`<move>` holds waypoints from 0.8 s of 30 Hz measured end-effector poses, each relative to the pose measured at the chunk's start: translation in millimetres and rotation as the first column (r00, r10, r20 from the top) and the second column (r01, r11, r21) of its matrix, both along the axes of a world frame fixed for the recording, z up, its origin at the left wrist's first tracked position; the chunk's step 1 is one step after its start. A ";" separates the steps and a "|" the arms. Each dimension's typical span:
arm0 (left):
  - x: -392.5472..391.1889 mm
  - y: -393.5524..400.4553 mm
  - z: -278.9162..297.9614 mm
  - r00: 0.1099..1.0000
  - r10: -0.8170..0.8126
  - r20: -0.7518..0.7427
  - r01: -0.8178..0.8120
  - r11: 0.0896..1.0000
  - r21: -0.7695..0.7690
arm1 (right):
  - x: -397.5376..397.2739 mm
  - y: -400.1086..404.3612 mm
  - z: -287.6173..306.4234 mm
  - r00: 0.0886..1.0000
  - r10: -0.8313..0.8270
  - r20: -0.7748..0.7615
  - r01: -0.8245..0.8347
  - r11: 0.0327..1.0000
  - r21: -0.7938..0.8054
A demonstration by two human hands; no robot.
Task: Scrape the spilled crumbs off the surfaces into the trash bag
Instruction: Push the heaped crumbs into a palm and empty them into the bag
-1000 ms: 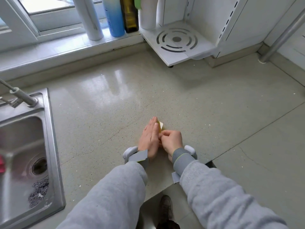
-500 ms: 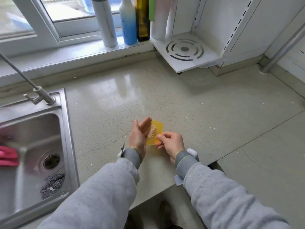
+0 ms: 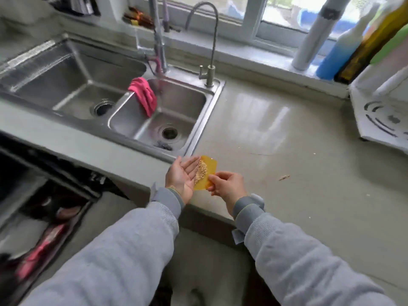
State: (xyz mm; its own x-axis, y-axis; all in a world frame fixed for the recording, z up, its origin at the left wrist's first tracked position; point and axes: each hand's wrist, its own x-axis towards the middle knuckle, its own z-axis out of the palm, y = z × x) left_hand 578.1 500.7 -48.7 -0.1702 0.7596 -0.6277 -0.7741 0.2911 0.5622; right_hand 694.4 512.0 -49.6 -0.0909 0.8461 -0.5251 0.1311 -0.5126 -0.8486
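My right hand [image 3: 227,184] pinches the near corner of a yellow plastic scraper [image 3: 209,167], held flat above the counter's front edge. A small heap of tan crumbs [image 3: 201,172] lies on the scraper where it meets my left hand. My left hand [image 3: 182,174] is palm up with straight fingers, its edge against the scraper's left side. A few stray crumbs [image 3: 284,177] lie on the grey stone counter [image 3: 287,133] to the right. No trash bag shows.
A double steel sink [image 3: 198,129] with a pink cloth [image 3: 143,94] over its divider sits to the left, taps [image 3: 209,69] behind it. Bottles [image 3: 335,56] line the windowsill. A white rack [image 3: 384,120] stands at the right. An open drawer [image 3: 44,217] is below left.
The scraper with its crumbs has been lifted off the counter, my left hand turning palm up beside it. My view has swung left, bringing the whole sink and the drawer into sight.
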 end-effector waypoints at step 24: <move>-312.2 -639.5 -125.9 0.517 0.856 -0.016 -0.837 0.501 -0.221 | -382.3 -540.2 -137.8 0.308 0.921 0.239 -0.931 0.344 -0.126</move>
